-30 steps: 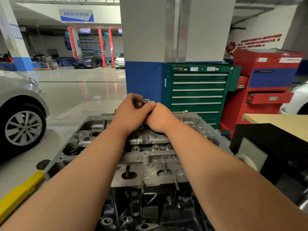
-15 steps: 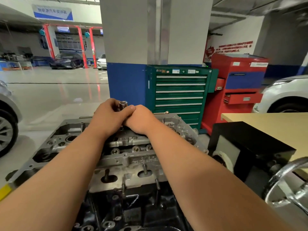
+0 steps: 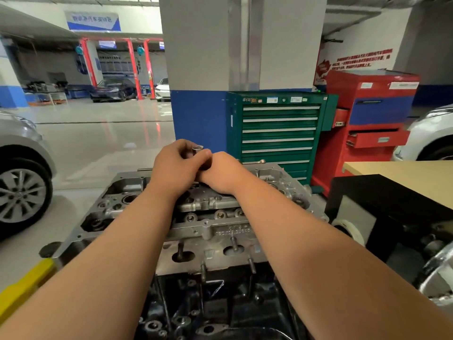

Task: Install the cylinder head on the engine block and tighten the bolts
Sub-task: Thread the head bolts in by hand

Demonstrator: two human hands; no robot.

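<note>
L hand (image 3: 179, 165) is curled round a steel socket tool (image 3: 198, 148) whose round top pokes up by the thumb, & R hand (image 3: 220, 174) sits fisted right against it, just below, fingers tucked out of sight (can't tell what they grip). Both hands are at the far middle of the cylinder head (image 3: 220, 231), which lies flat on the dark engine block (image 3: 208, 305), w/ studs sticking out of its near face. Behind: green tool cabinet (image 3: 279, 133) against a blue-and-grey pillar (image 3: 196, 57), red tool cart (image 3: 372, 119) beside it, tan surface (image 3: 404, 177) at right.
</note>
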